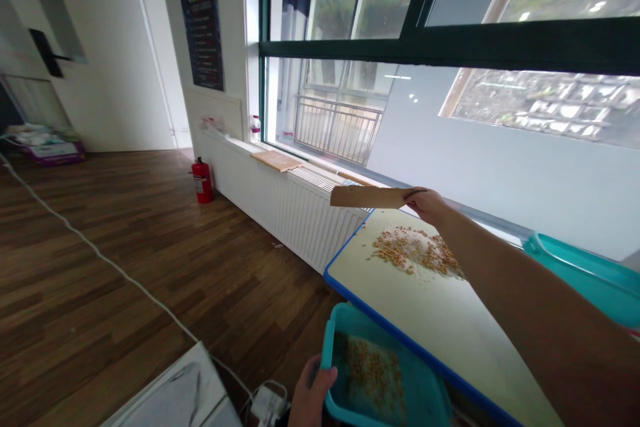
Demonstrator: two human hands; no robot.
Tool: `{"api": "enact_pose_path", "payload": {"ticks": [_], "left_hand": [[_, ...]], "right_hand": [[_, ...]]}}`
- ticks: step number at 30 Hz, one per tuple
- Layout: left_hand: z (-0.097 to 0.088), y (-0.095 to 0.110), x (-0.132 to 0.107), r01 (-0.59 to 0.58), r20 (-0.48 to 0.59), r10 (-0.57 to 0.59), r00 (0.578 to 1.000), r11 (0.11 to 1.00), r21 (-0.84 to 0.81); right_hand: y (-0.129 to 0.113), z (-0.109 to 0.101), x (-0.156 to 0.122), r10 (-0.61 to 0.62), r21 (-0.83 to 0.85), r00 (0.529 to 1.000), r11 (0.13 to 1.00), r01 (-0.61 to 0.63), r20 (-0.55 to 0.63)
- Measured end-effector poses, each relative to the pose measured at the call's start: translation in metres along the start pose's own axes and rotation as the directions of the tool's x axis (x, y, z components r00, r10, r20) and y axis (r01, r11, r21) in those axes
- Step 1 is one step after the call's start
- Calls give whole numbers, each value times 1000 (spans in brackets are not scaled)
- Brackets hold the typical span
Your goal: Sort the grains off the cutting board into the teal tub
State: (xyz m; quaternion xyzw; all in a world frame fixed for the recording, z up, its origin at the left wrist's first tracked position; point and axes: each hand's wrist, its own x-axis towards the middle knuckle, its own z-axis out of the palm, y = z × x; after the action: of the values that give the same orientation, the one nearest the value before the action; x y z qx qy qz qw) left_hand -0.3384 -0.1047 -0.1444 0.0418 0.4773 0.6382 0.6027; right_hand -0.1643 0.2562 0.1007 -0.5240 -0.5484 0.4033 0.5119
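Observation:
My left hand (314, 392) grips the near left rim of a teal plastic bin (327, 347), held just below the table's blue edge. Inside the bin lie corn kernels (375, 367) mixed with some pale stuff. Stretched out over the table, my right hand (424, 203) pinches one end of a flat brown cardboard strip (370, 197), which points left above the tabletop. Under my right forearm a pile of corn kernels (400, 250) with white grains or powder is spread on the pale table (430, 313); the forearm hides part of it.
A second teal bin (590, 273) stands at the table's right, by the window. Left of the table runs a white radiator (280, 200) with a board (277, 160) on top. A red fire extinguisher (202, 180), a white cable (115, 263) and a power strip (269, 403) are also there.

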Motion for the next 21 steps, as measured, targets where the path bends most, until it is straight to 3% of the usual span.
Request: {"api": "enact_pose_path", "payload": {"ticks": [5, 13, 21], "left_hand": [[11, 4, 11, -21, 51, 22, 998, 1000, -10], [15, 7, 15, 87, 90, -96, 991, 991, 97], [9, -7, 25, -15, 105, 13, 994, 1000, 10]], "right_hand": [[26, 5, 10, 83, -8, 992, 997, -83, 96], [49, 4, 28, 124, 3, 977, 992, -126, 176], [61, -12, 33, 130, 36, 973, 990, -139, 191]]}}
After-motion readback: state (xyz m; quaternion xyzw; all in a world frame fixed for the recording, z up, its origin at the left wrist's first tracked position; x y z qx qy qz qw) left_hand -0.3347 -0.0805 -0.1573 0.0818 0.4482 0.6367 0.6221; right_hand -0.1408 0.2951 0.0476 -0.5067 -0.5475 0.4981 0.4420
